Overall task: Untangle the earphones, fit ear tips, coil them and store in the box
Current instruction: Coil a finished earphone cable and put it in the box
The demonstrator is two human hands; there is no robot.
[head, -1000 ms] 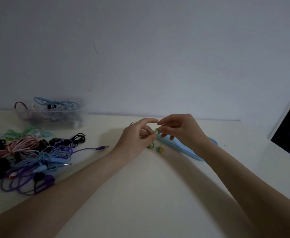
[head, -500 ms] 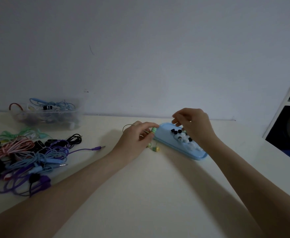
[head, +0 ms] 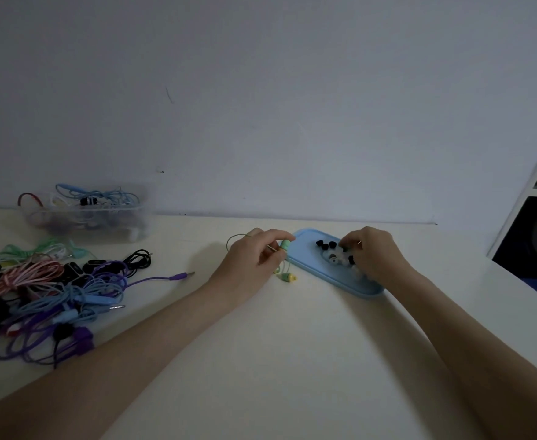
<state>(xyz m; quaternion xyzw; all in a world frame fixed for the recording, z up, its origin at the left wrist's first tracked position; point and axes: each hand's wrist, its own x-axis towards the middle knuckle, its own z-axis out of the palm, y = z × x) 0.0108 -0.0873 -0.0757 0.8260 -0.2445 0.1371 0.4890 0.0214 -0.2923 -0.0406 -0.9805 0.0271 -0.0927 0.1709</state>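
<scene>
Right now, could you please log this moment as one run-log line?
left hand: pinches green earbud | right hand: fingers among ear tips on blue lid | box: far left

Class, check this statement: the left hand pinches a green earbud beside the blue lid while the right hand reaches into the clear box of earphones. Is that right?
Not quite. The head view shows the right hand on the blue lid, among the ear tips, not in the clear box, which stands far to the left. The left hand does pinch the green earbud beside the lid.
</scene>
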